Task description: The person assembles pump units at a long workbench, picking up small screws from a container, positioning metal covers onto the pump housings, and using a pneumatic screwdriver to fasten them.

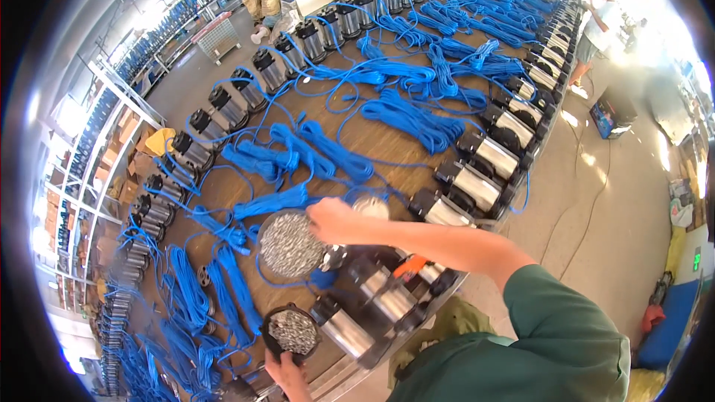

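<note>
My left hand (286, 374) grips the near rim of a black bowl (269, 336) that holds many small metal pieces. Up and to the right, my right hand (331, 219) is curled at the right edge of a larger round container (261, 237), also filled with small metal pieces. What its fingers hold, if anything, is hidden. Below my right forearm lie silver-and-black cylindrical pumps (391, 296) along the table edge. A bright orange object (410, 266) rests among them. A small round pale container (370, 207) sits just beyond my right wrist.
Coiled blue cables (413, 123) cover much of the long brown table (328, 115). Rows of pumps (268, 68) line both table edges. At the far right stands another person (605, 21). A dark box (612, 115) is on the floor, and shelving with cartons (104, 171) stands left.
</note>
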### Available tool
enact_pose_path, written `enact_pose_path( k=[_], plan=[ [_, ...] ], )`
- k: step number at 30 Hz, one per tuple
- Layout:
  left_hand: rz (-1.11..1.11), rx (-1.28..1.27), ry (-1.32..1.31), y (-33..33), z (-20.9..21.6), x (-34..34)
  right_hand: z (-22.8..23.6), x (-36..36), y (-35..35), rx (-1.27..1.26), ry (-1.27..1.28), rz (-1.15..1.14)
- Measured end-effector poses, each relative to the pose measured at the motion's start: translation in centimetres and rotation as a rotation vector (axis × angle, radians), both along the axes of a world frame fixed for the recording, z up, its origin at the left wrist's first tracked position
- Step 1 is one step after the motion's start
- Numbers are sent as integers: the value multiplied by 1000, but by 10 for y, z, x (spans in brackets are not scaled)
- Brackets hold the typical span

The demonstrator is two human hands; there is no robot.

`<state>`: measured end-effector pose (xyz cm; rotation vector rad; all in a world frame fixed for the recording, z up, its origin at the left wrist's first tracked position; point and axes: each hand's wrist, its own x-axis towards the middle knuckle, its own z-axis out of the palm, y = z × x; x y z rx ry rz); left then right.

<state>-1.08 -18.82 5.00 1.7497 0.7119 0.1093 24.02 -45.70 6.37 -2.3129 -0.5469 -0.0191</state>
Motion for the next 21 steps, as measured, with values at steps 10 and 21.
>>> enact_pose_path(
  k=[10, 21],
  plan=[
    [-221, -571, -22, -330, -83, 280, -91, 128, -380, -192, 51, -534],
    [-217, -90, 117, -441, -193, 393, -168, 160, -457, -261, 188, -536]
  ],
)
